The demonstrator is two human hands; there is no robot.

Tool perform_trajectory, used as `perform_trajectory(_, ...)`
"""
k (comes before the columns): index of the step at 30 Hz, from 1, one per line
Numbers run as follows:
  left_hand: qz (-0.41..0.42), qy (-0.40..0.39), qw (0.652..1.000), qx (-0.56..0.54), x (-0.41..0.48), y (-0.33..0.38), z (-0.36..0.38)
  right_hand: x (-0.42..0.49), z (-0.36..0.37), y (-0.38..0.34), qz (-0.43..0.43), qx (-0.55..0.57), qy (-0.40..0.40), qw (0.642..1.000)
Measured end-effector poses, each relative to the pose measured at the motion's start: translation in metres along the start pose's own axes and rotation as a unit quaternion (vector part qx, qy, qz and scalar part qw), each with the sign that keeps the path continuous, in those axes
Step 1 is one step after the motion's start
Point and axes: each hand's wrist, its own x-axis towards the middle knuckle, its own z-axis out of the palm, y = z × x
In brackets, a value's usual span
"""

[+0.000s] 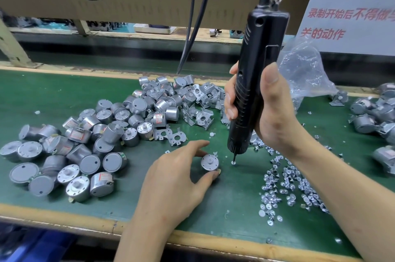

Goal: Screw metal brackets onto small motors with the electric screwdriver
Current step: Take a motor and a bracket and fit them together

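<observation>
Entries as I logged them from the head view:

1. Electric screwdriver (pixel 254 82): black. Its long axis stood near upright, the top leaning slightly right and away, the bit pointing down. The bit tip rested on a single screw (pixel 233 162) lying on the green tabletop (pixel 42 95), roughly midway between the left and right edges and nearer the front edge. A ribbed cable and a metal hook ran up from its top and out of frame.

2. Right hand (pixel 271 112): wrapped round the lower half of the screwdriver body, with the thumb laid up the near side and the fingers curled round the far side.

3. Left hand (pixel 177 176): partly closed on one motor (pixel 210 162). The thumb tip was on the motor's near side and a curled finger at its left side. The index finger stretched just beyond it.

4. That motor: stood on end with its shaft up, just left of the screw and apart from it.

5. Heap of motors (pixel 85 144): on the left half of the tabletop, reaching toward the left edge.

6. Heap of brackets (pixel 198 101): toward the rear edge, behind the held motor.

7. Loose screws (pixel 284 180): scattered to the right of the screwdriver, under the right forearm.

8. Plastic bag (pixel 303 73): clear and crumpled, by the rear edge behind the right hand.

9. Bracketed motors (pixel 374 116): clustered at the right edge.
</observation>
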Motion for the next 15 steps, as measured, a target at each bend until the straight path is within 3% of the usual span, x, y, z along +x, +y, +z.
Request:
perform_trajectory(6, -0.004, 0.090, 0.996, 0.017, 0.001, -0.019, -0.020, 0.000, 0.003, 0.000, -0.017, -0.012, 0.005, 1.000)
perform_trajectory(15, -0.041, 0.015, 0.997, 0.067, -0.002, -0.043, -0.030, -0.001, 0.007, 0.008, -0.039, -0.035, -0.001, 0.999)
